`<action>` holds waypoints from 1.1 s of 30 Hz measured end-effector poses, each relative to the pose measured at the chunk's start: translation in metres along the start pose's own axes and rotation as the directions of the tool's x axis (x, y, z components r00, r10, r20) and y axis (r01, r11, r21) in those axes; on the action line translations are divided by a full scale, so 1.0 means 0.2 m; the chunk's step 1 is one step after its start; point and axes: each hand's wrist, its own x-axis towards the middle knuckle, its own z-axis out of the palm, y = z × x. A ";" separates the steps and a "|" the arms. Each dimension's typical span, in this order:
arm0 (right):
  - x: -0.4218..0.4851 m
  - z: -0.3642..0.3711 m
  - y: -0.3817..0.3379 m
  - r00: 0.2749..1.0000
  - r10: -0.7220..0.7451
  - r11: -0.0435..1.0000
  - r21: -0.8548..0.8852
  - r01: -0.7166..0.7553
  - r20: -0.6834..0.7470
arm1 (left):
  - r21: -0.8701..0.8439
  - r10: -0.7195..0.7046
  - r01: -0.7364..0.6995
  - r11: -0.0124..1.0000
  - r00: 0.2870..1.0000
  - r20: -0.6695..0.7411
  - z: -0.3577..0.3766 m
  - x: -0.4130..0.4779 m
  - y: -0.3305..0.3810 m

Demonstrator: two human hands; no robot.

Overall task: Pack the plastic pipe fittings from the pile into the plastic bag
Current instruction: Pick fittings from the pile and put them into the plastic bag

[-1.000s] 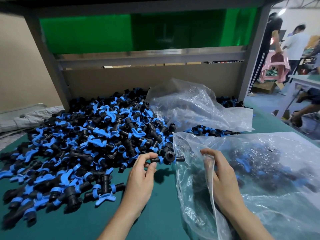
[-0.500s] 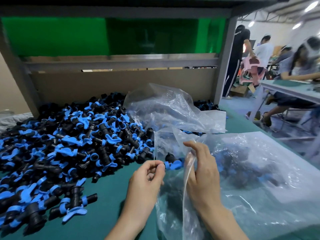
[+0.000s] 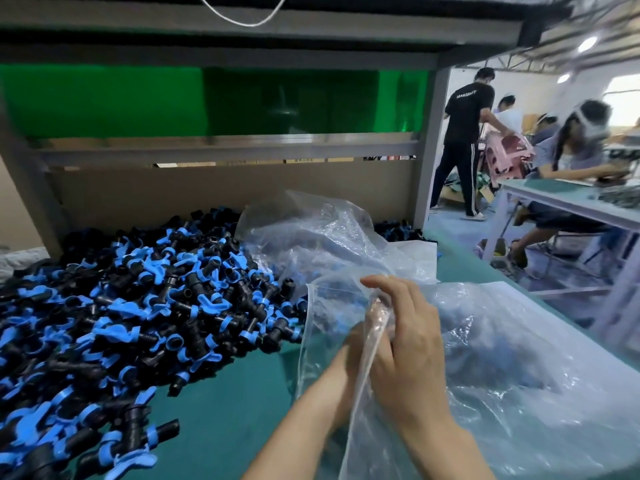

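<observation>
A big pile of black and blue plastic pipe fittings [image 3: 138,306] covers the left of the green table. The clear plastic bag [image 3: 519,375] lies at the right with fittings showing dimly inside. My right hand [image 3: 408,341] pinches the bag's open edge and holds it up. My left hand [image 3: 341,372] reaches into the bag's mouth, mostly hidden behind the plastic and my right hand. Whether it holds a fitting is hidden.
A second crumpled clear bag [image 3: 329,237] lies on the pile behind. A cardboard back wall [image 3: 207,192] and grey frame post [image 3: 429,150] bound the table. Bare green mat [image 3: 225,427] shows at the front. Other people [image 3: 464,140] work at the right.
My left hand carried a fitting rightward from the pile's edge into the bag's mouth. My right hand kept its hold on the bag's edge and raised it. The view swung right.
</observation>
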 end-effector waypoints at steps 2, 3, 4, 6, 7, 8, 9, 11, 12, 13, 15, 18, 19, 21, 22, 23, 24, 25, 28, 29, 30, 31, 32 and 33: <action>-0.01 0.02 0.01 0.999 0.029 0.999 0.014 -0.030 0.028 | -0.075 -0.057 0.053 0.996 0.997 -0.051 -0.04 -0.02 -0.04; -0.02 0.05 0.02 0.997 0.050 0.999 0.014 -0.051 0.055 | -0.170 -0.106 0.088 0.981 0.990 -0.097 -0.08 -0.06 -0.07; -0.05 0.07 0.04 0.993 0.077 0.997 0.011 -0.078 0.089 | -0.180 -0.112 0.080 0.980 0.978 -0.175 -0.13 -0.10 -0.13; -0.11 0.12 0.08 0.978 0.137 0.990 0.005 -0.140 0.156 | 0.024 -0.073 0.084 0.996 0.948 -0.310 -0.25 -0.26 -0.27; -0.14 0.14 0.11 0.969 0.160 0.987 0.001 -0.163 0.186 | 0.154 -0.039 0.102 0.983 0.928 -0.370 -0.31 -0.34 -0.31; -0.16 0.15 0.14 0.960 0.175 0.984 -0.005 -0.178 0.220 | 0.270 -0.001 0.127 0.954 0.906 -0.423 -0.36 -0.42 -0.35; -0.18 0.17 0.17 0.947 0.185 0.982 -0.017 -0.187 0.262 | 0.379 0.040 0.156 0.912 0.886 -0.461 -0.41 -0.49 -0.38; -0.21 0.18 0.20 0.913 0.216 0.976 -0.037 -0.217 0.347 | 0.539 0.120 0.216 0.814 0.846 -0.520 -0.51 -0.60 -0.43; -0.21 0.18 0.21 0.898 0.234 0.971 -0.034 -0.238 0.372 | 0.603 0.155 0.262 0.754 0.821 -0.550 -0.55 -0.65 -0.44; -0.22 0.19 0.21 0.885 0.250 0.965 -0.023 -0.262 0.393 | 0.652 0.173 0.331 0.682 0.794 -0.583 -0.60 -0.69 -0.45; -0.22 0.19 0.22 0.878 0.270 0.958 -0.015 -0.288 0.396 | 0.688 0.130 0.498 0.528 0.753 -0.645 -0.66 -0.75 -0.47; -0.22 0.19 0.24 0.882 0.274 0.956 -0.008 -0.293 0.383 | 0.626 -0.054 0.702 0.339 0.679 -0.732 -0.69 -0.79 -0.48; -0.22 0.19 0.24 0.882 0.277 0.955 -0.004 -0.298 0.382 | 0.640 -0.082 0.705 0.304 0.689 -0.720 -0.68 -0.80 -0.49; -0.23 0.20 0.24 0.884 0.275 0.955 0.000 -0.297 0.379 | 0.680 -0.109 0.660 0.319 0.738 -0.666 -0.63 -0.80 -0.49; -0.23 0.20 0.24 0.884 0.276 0.955 0.000 -0.297 0.377 | 0.702 -0.129 0.621 0.350 0.774 -0.620 -0.60 -0.79 -0.48; -0.23 0.20 0.24 0.884 0.277 0.954 0.000 -0.299 0.377 | 0.714 -0.149 0.573 0.402 0.811 -0.566 -0.56 -0.77 -0.47; -0.23 0.21 0.24 0.883 0.279 0.954 -0.001 -0.301 0.378 | 0.696 -0.169 0.524 0.491 0.841 -0.514 -0.53 -0.75 -0.47; -0.23 0.20 0.24 0.881 0.281 0.953 -0.001 -0.303 0.381 | 0.649 -0.184 0.474 0.596 0.866 -0.464 -0.50 -0.73 -0.46; -0.23 0.20 0.24 0.877 0.287 0.950 0.007 -0.314 0.387 | 0.524 -0.130 0.334 0.783 0.913 -0.387 -0.46 -0.70 -0.46; -0.23 0.20 0.24 0.876 0.287 0.949 0.007 -0.314 0.387 | 0.532 -0.111 0.317 0.785 0.917 -0.382 -0.47 -0.70 -0.46; -0.23 0.20 0.24 0.875 0.287 0.949 0.006 -0.314 0.390 | 0.539 -0.097 0.309 0.783 0.917 -0.386 -0.48 -0.71 -0.47; -0.23 0.20 0.24 0.873 0.288 0.949 0.003 -0.315 0.395 | 0.555 -0.089 0.313 0.771 0.916 -0.392 -0.50 -0.72 -0.48; -0.23 0.20 0.25 0.869 0.289 0.949 -0.001 -0.316 0.401 | 0.574 -0.090 0.320 0.754 0.916 -0.392 -0.52 -0.72 -0.50; -0.23 0.20 0.25 0.866 0.291 0.949 -0.006 -0.316 0.408 | 0.593 -0.088 0.319 0.740 0.919 -0.384 -0.53 -0.72 -0.51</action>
